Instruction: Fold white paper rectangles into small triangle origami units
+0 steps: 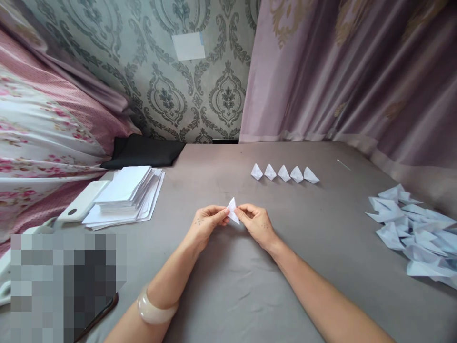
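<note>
One folded white paper point(233, 209), sides partly covered, pinched by thumb and fingers of left hand point(207, 220) and right hand point(257, 222) above grey cloth point(210, 174), one tip pointing away from the person, long axis near-to-far.

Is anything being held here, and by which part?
A small folded white paper: the left hand pinches its left side, the right hand its right side, its upper tip showing between them.

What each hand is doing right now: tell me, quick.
Left hand: closed, holding one side of the folded white paper.
Right hand: closed, pinching the other side of that folded white paper.
</note>
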A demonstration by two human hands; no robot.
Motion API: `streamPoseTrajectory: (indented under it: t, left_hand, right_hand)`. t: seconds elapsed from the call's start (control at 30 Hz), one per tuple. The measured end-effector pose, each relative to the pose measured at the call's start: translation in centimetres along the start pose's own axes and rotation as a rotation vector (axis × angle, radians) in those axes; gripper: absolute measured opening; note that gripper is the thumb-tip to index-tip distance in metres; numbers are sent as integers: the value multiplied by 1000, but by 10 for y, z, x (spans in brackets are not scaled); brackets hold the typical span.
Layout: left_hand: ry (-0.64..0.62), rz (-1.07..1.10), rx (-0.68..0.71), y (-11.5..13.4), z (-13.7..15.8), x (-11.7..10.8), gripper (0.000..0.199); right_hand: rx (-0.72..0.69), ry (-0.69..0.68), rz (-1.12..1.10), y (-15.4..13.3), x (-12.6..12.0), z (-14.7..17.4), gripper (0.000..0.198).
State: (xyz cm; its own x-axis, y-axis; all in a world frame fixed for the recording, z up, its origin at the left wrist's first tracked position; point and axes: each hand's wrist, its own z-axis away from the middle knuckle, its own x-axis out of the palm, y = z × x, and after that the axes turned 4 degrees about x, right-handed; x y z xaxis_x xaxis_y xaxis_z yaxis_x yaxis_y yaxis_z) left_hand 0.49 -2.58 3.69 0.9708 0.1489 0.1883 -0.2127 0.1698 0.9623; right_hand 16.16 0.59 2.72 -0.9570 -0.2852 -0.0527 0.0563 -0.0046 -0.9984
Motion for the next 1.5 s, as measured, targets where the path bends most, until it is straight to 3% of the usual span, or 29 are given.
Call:
streamPoseTrajectory:
  t: [0.17,0.37,0.63,0.83,0.97,1.3,1.5]
  left_hand:
    - [-8,-18,1,-1,0,1,28]
    - [92,116,-42,-5,-4,-1,33]
    - [107,211,-80,-2,-4,2,35]
    - [100,133,-28,-5,-3,3,33]
    - [114,113,-7,-4,-1,5,32]
    - [186,-40,38,0,4,11,31]
    - [202,-81,59,-1,4,13,29]
  right_hand:
    - [-110,83,186,2,-2,-1,22]
    - [-341,196,326,0,0,3,22]
    - [-211,172,231,6,5,2,16]
    - [-447,235,472,-2,3,7,27]
    - [-526,222,610,-4,4,12,33]
    - [-560,179,830,-5,6,17,40]
    - [-517,216,653,-3,9,15,31]
